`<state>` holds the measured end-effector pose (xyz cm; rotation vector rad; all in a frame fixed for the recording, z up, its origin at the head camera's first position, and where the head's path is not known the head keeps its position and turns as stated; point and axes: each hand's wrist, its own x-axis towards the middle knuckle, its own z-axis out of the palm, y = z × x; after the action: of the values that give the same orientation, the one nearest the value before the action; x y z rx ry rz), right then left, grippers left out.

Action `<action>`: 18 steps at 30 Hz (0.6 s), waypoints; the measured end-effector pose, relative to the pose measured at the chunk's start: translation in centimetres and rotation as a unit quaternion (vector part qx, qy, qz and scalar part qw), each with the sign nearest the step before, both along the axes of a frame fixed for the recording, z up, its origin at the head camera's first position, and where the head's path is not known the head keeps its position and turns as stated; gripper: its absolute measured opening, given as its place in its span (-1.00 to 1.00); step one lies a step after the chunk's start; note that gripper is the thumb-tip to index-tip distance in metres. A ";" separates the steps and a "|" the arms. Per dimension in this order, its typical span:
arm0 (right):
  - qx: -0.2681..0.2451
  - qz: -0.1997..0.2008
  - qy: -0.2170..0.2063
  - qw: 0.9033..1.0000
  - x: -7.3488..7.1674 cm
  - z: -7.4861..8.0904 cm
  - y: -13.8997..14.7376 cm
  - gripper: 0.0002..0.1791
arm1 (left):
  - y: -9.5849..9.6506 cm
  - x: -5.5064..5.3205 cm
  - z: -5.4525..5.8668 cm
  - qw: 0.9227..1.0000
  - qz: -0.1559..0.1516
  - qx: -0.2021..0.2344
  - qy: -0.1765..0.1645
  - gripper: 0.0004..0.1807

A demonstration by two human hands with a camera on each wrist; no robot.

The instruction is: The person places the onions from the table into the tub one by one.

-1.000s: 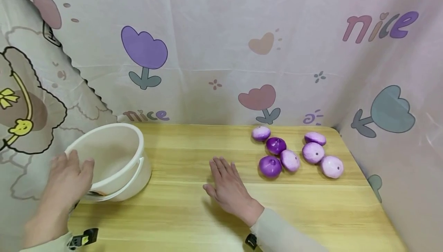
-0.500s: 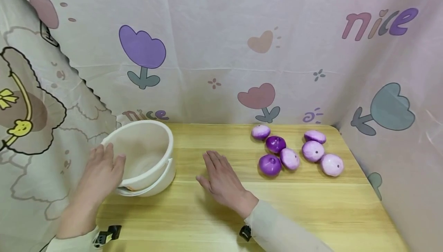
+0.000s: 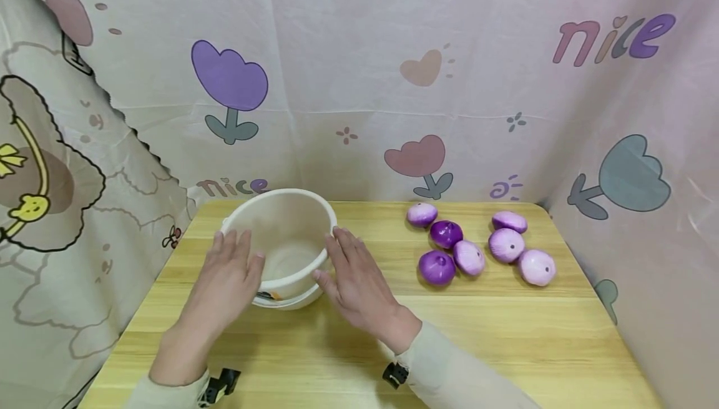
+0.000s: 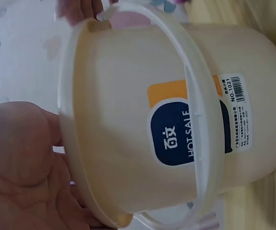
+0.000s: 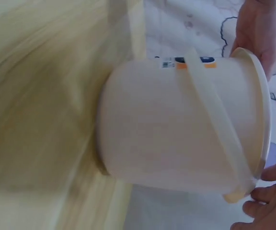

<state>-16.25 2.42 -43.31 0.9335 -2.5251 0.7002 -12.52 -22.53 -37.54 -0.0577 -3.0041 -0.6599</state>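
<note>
A cream plastic bucket [image 3: 292,284] stands upright on the wooden table, with its handle lowered and a blue and orange label [image 4: 171,129] on its side. My left hand [image 3: 227,278] rests at the left of the bucket's rim, fingers extended. On the opposite side, my right hand [image 3: 362,284] touches the rim with its fingers straight. The inside of the bucket shows bare walls and bottom. In the right wrist view, the fingers [image 5: 267,201] of my right hand lie along the rim's edge.
Several purple onions [image 3: 437,268] lie loose at the right back of the table, some dark and some pale, like the onion [image 3: 537,267] furthest right. A patterned curtain [image 3: 331,84] hangs behind the wooden table [image 3: 477,334] and along both sides.
My left hand has slid the bucket rightward from the table's left side toward the middle. My right hand has shifted little and now meets the rim. The onions have stayed in place.
</note>
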 end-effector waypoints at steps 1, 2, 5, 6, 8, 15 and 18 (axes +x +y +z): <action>-0.003 -0.004 -0.011 1.000 -0.1 0.2 0.2 -0.25 | 0.6 0.2 0.1 1.000 -0.004 0.000 0.002 -0.20; -0.006 -0.009 -0.026 1.000 -0.1 0.5 0.4 -0.23 | 1.1 0.3 0.2 1.000 -0.009 -0.002 0.006 -0.21; -0.017 -0.024 -0.066 0.997 -0.6 1.2 1.3 -0.17 | 2.5 1.0 0.6 1.000 -0.026 -0.004 0.008 -0.24; -0.023 -0.029 -0.077 0.996 -0.8 1.4 1.6 -0.16 | 3.0 1.3 0.7 0.999 -0.033 -0.002 0.007 -0.25; -0.032 -0.038 -0.096 0.994 -1.1 1.9 2.2 -0.15 | 3.8 1.8 1.0 0.999 -0.046 0.006 0.004 -0.27; -0.031 -0.047 -0.124 0.991 -2.0 2.7 3.0 -0.13 | 3.8 1.3 1.6 0.996 -0.057 0.013 0.063 -0.38; -0.010 -0.048 -0.121 0.991 -2.1 2.5 3.0 -0.13 | 1.9 -0.8 1.0 0.994 -0.058 0.007 0.089 -0.39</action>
<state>-18.38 5.42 -40.78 0.7540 -2.7447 0.8535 -13.36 -20.62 -36.59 -0.2758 -2.8408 -0.6486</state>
